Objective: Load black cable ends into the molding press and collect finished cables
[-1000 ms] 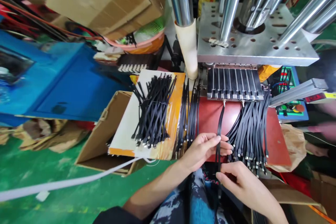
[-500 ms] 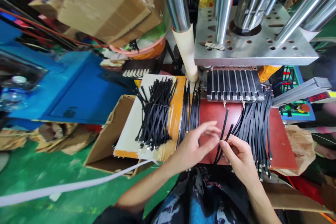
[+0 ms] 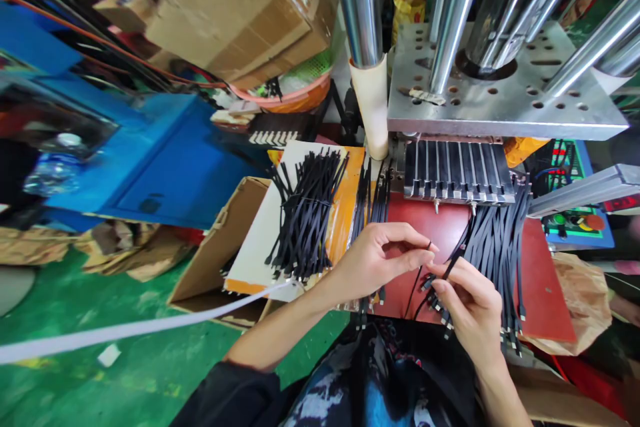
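My left hand [image 3: 377, 260], over the red board [image 3: 415, 213], has thumb and forefinger pinched around one end of a thin black flat cable [image 3: 413, 292]. Close beside it, my right hand [image 3: 473, 303] grips another black flat cable [image 3: 456, 252] between thumb and fingers. The fingertips of both hands nearly meet, and part of each cable is hidden behind them. To the right of the hands, a bundle of black cables [image 3: 500, 240] with metal-tipped plugs lies on the board. A slotted metal fixture [image 3: 459, 170] sits just beyond the hands, under the press.
A tied bundle of black cables [image 3: 307, 213] rests on a white and orange sheet over an open cardboard box [image 3: 220, 233]. More cables [image 3: 375, 197] lie beside it. Press plate [image 3: 505, 113] and steel columns stand ahead. A control box [image 3: 575, 193] is at right.
My left hand, loosely open before, has closed on a cable end. The right hand keeps its cable and the cables have turned. The whole view has shifted slightly.
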Tool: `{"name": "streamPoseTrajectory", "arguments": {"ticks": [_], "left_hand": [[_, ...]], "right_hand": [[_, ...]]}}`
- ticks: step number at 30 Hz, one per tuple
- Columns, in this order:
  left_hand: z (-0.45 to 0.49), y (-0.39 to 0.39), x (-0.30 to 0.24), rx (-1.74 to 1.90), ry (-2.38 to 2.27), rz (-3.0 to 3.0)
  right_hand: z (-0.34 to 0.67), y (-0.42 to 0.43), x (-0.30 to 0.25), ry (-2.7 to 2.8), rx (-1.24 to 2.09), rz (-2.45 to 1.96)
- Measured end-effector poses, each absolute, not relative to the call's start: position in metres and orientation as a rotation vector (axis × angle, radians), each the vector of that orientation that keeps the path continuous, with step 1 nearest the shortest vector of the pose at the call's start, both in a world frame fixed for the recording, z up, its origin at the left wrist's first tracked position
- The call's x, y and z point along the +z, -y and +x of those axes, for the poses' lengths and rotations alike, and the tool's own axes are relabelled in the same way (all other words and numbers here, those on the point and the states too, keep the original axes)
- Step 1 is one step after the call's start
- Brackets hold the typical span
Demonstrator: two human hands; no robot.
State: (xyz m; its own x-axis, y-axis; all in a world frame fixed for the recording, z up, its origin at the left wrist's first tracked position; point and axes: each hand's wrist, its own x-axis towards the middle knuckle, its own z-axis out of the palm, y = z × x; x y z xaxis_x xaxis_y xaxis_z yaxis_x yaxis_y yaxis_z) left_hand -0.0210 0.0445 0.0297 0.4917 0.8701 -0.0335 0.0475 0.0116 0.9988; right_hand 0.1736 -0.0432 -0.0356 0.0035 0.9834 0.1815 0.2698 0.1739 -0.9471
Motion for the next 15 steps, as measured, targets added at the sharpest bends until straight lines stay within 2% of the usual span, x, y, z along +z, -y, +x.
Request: {"name": "streamPoseTrajectory", "arguments": {"ticks": [8, 12, 15], "left_hand": [[-0.021, -0.05, 0.027, 0.869, -0.923, 1.508], [-0.023, -0.069, 0.023, 0.969, -1.006, 1.705], [-0.023, -0.104, 0.009, 1.15, -1.104, 1.833]], "right_hand": [[0.151, 0.015, -0.021, 1.51, 0.918, -1.275], [0.142, 0.02, -0.038, 1.466, 1.121, -1.338], [0.143, 0.033, -0.048, 1.554, 1.405, -1.347]]}}
